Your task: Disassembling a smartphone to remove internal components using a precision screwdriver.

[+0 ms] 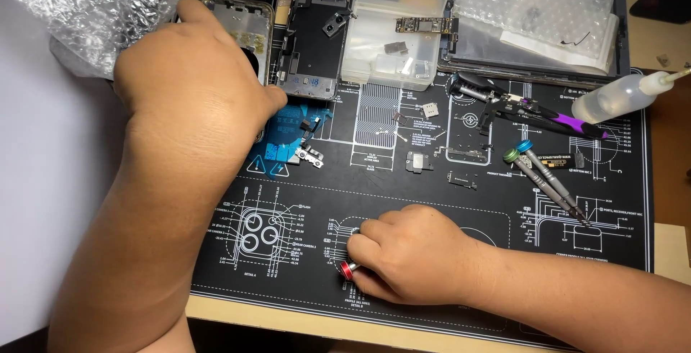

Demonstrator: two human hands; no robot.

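Observation:
My left hand (pixel 191 83) rests over an opened phone frame (pixel 248 25) at the top left of the black printed work mat (pixel 432 202), its thumb touching the edge of a second opened phone body (pixel 314 40). My right hand (pixel 414 252) lies low on the mat near its front edge, fingers closed around a small screwdriver with a red cap (pixel 348 269). Small metal brackets (pixel 309 153) and a blue patch (pixel 291 133) lie just below the left hand.
A clear plastic parts tray (pixel 396 29) holding a circuit board stands at the top middle. Bubble wrap (pixel 79 0) fills the top left. Two screwdrivers (pixel 547 180), purple-handled tweezers (pixel 533 112), a squeeze bottle (pixel 619 97) and loose parts (pixel 421 160) lie to the right.

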